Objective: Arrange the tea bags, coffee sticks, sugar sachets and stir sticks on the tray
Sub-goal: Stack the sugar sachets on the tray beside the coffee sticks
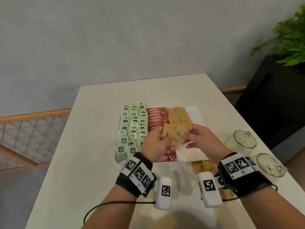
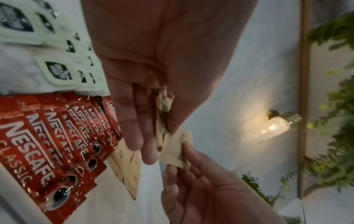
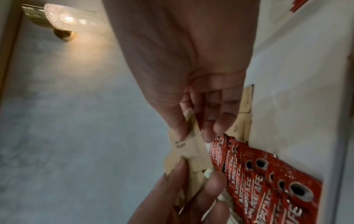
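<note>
A white tray (image 1: 198,115) holds columns of green tea bags (image 1: 132,128) on its left, red coffee sticks (image 1: 156,116) in its middle and brown sugar sachets (image 1: 180,115) at the far right. Both hands hover above the tray's middle. My left hand (image 1: 162,137) grips a small bunch of sugar sachets (image 1: 166,132). My right hand (image 1: 183,133) pinches one sachet (image 3: 184,146) of that bunch between thumb and fingers. The left wrist view shows the bunch (image 2: 162,106) under my left thumb and the pinched sachet (image 2: 175,149). No stir sticks are visible.
More brown sachets (image 1: 204,166) lie in a pile on the table (image 1: 82,162) in front of the tray. Two glass jars (image 1: 244,139) (image 1: 270,164) stand right of the tray. A plant (image 1: 288,35) in a black planter stands beyond the table's right edge.
</note>
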